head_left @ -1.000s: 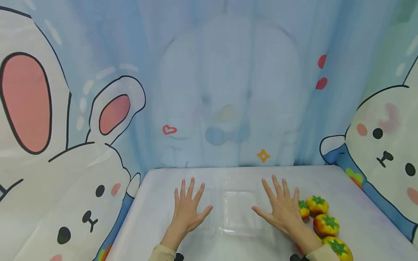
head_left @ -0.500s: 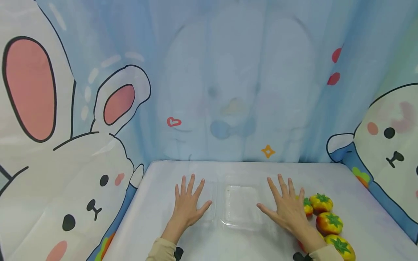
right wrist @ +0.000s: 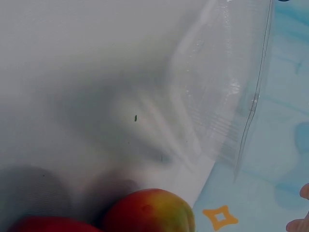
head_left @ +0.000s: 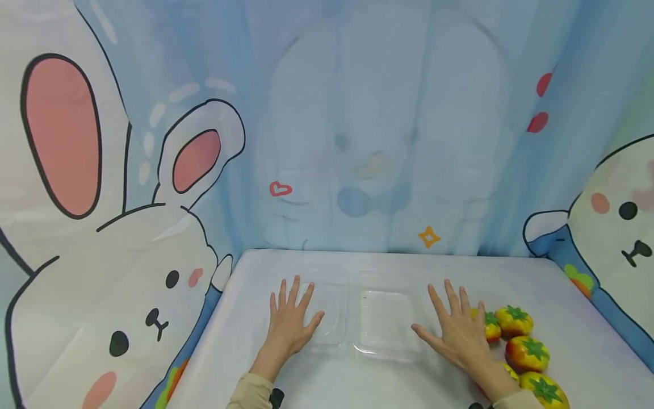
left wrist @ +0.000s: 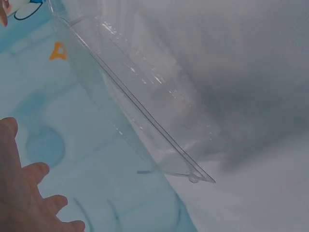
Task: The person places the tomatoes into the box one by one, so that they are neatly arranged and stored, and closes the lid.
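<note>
Hanging behind the white table point(head_left: 332, 383) (clear container point(head_left: 385, 324) atop): rabbit-print curtain point(head_left: 311, 130).

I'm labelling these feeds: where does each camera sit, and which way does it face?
Head: on the head, facing forward and down over table and curtain; left hand, right hand and sleeves show.
Left wrist: on that wrist, facing the clear container; fingers show at left.
Right wrist: on that wrist, facing table and container; fingertips show at right.
Head and right wrist share some fruits.

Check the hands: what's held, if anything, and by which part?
Nothing is held: left hand and right hand are both spread, near the clear, rectangular plastic container.
</note>
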A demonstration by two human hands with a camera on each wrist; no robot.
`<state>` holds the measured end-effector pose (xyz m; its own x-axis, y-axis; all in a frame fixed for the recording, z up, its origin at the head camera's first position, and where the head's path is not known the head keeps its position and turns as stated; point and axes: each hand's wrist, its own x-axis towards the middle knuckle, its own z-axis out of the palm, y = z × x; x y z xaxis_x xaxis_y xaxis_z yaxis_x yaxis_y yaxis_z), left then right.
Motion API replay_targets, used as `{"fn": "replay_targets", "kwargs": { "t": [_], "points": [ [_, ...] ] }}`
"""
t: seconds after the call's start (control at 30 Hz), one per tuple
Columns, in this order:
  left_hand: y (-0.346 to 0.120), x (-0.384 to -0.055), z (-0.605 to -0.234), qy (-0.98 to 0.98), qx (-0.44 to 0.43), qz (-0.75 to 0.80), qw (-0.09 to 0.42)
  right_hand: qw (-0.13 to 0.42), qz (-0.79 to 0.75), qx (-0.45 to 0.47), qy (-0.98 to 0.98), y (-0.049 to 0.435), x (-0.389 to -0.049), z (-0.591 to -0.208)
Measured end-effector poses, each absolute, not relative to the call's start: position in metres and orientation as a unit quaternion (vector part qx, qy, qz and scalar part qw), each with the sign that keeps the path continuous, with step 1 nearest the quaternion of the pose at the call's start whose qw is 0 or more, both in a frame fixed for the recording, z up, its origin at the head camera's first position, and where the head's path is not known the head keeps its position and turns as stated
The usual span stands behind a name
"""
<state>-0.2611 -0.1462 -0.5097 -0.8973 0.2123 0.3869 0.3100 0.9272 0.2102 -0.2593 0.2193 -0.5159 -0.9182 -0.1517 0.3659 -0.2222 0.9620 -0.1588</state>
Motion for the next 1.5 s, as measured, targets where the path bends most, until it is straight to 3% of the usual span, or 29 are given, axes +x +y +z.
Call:
{"fn": "replay_targets", "kwargs": {
  "t": [0.2, 0.5, 0.93, 1.27, 1.5],
  "points": [
    [-0.160, -0.265, -0.523, -0.964, -0.117, -0.136, 0.195, 0.169, 0.089, 0.105, -0.976, 0.231, -0.262, -0.518],
    [-0.177, -0.259, -0.549, -0.970, -0.090, -0.140, 0.176, 0.168, 0.079, 0.104, -0.977, 0.249, -0.262, -0.526],
    [-0.200, -0.250, -0.574, -0.970, -0.055, -0.174, 0.162, 0.104, 0.077, 0.097, -0.987, 0.272, -0.271, -0.521],
    [-0.209, -0.252, -0.573, -0.967, -0.054, -0.201, 0.149, 0.093, 0.115, 0.118, -0.982, 0.322, -0.298, -0.486],
    [-0.212, -0.248, -0.571, -0.959, -0.063, -0.244, 0.132, 0.055, 0.200, 0.067, -0.976, 0.372, -0.324, -0.477]
  ]
}}
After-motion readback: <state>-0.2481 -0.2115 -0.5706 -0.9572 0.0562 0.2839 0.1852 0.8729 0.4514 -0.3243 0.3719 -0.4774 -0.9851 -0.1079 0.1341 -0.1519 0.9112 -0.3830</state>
